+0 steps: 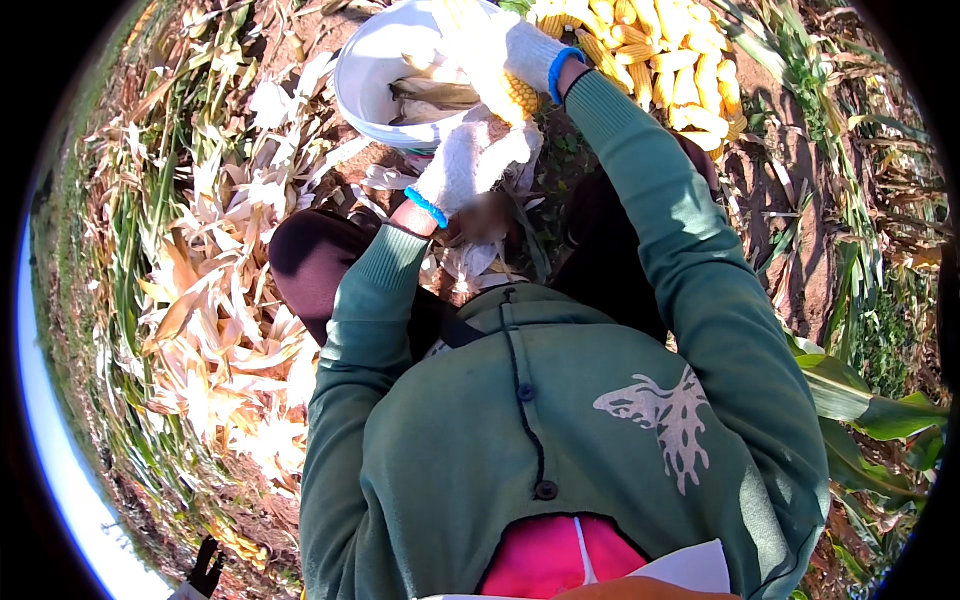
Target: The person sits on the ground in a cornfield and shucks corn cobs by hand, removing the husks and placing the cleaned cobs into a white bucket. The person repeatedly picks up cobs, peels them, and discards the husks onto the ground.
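Note:
Both my hands wear white gloves with blue cuffs and meet at the near right side of a white bucket (pixel 352 90). My right hand (pixel 522 52) is closed around an ear of corn (pixel 517 98), whose yellow kernels show below the palm; pale, overexposed husk hides part of it. My left hand (pixel 462 178) is just under the ear's lower end, fingers curled against it; exactly what they pinch is hard to make out. Dry husks (pixel 432 95) lie inside the bucket.
A heap of bare yellow corn ears (pixel 670 60) lies beyond my right forearm. Pale loose husks (pixel 235 370) cover the ground on my left. Dry stalks (pixel 130 230) stand farther left, and green corn leaves (pixel 870 410) are at the right. My bent knees (pixel 315 262) flank the work.

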`<control>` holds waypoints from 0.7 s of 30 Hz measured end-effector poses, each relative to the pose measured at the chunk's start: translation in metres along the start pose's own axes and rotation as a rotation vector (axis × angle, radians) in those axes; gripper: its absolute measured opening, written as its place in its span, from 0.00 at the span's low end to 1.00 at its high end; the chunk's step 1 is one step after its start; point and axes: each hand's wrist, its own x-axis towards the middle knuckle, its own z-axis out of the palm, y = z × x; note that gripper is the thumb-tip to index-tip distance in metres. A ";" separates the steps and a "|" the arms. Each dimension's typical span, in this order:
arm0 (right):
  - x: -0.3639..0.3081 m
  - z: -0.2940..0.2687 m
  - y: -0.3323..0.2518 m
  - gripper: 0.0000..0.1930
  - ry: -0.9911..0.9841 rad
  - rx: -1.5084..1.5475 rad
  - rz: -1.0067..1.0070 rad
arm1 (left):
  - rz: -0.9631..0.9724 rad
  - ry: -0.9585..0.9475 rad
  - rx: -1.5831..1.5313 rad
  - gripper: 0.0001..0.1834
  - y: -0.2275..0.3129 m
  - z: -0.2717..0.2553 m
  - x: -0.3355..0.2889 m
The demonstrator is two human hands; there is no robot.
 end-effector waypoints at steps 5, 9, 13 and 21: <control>-0.012 -0.050 -0.007 0.14 0.449 0.331 0.367 | -0.103 0.164 0.420 0.15 -0.021 0.006 -0.007; 0.010 -0.053 -0.016 0.33 0.473 0.989 0.913 | -0.174 0.233 0.775 0.13 -0.010 0.014 0.008; 0.002 -0.079 0.006 0.33 0.573 1.268 1.117 | 0.016 0.343 0.811 0.11 0.009 -0.005 0.002; -0.143 0.013 0.140 0.25 1.383 1.886 1.357 | -0.131 0.865 0.390 0.13 0.013 -0.081 -0.005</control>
